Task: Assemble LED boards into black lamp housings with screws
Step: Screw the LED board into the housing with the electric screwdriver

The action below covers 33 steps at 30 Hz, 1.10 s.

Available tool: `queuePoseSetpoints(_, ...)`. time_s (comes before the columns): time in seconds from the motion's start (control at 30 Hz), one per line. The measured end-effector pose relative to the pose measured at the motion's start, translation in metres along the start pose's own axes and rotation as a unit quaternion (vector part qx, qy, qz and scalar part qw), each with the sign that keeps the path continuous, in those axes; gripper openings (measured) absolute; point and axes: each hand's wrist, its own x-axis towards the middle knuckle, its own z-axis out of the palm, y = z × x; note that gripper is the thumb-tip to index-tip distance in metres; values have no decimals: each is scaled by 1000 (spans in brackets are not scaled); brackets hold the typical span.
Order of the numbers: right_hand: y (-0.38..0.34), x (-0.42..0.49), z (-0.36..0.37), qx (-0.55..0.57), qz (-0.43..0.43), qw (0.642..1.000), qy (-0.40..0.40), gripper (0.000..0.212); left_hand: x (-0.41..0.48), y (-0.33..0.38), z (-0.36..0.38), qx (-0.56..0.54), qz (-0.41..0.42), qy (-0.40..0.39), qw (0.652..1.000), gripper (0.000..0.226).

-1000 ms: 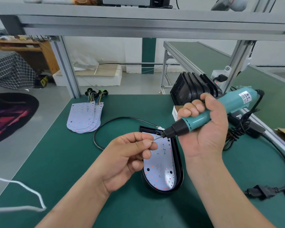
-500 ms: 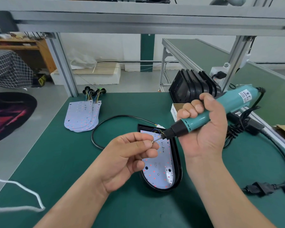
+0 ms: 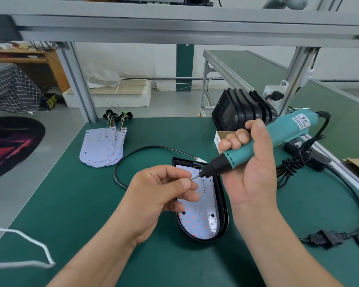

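I pinched the tiny screw (image 3: pixel 193 177), judged slippery, by its shank in my left hand (image 3: pixel 160 195), my right hand (image 3: pixel 251 162) gripping the electric screwdriver (image 3: pixel 278 137) above the thin LED board (image 3: pixel 199 216) seated in the near black housing (image 3: pixel 223 204).

Only the person's two arms are in view, each bare from the fingertips to where it leaves the lower edge of the frame. The left hand (image 3: pixel 160 195) has a broad back, rounded knuckles and a short, neatly trimmed left thumbnail (image 3: pixel 184 184). Behind it the left forearm (image 3: pixel 104 259) is smooth and widens toward the elbow. The right hand (image 3: pixel 251 168) has a fleshy heel with faint creases across the wrist, and its right thumbnail (image 3: pixel 258 123) is likewise cut short. The right forearm (image 3: pixel 278 251) is smooth, bare and thick.
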Motion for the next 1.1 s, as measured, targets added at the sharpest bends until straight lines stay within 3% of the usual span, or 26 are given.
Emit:
queuePoseSetpoints(0.3,6,0,-11,27,5,999,46,28,1,-5,3,39,33,15,999,19)
queuePoseSetpoints(0.43,6,0,-12,34,7,998,54,29,1,-5,4,17,26,0,1000,9)
queuePoseSetpoints(0.6,5,0,-10,44,5,997,62,29,1,-5,1,22,20,-4,1000,29)
queuePoseSetpoints(0.73,0,5,-13,53,3,996,69,29,10,-7,-12,-7,28,62,998,25)
queuePoseSetpoints(0.83,-4,11,-19,48,-4,995,83,28,24,-12,-23,68,12,143,987,26)
queuePoseSetpoints(0.9,-8,16,-24,42,-15,995,91,25,30,-18,-24,164,-5,160,973,38)
queuePoseSetpoints(1.03,-15,26,-37,12,-37,993,111,18,33,-23,-15,261,-45,93,960,68)
queuePoseSetpoints(1.1,-16,30,-44,-12,-45,992,120,18,35,-24,-9,274,-57,70,958,66)
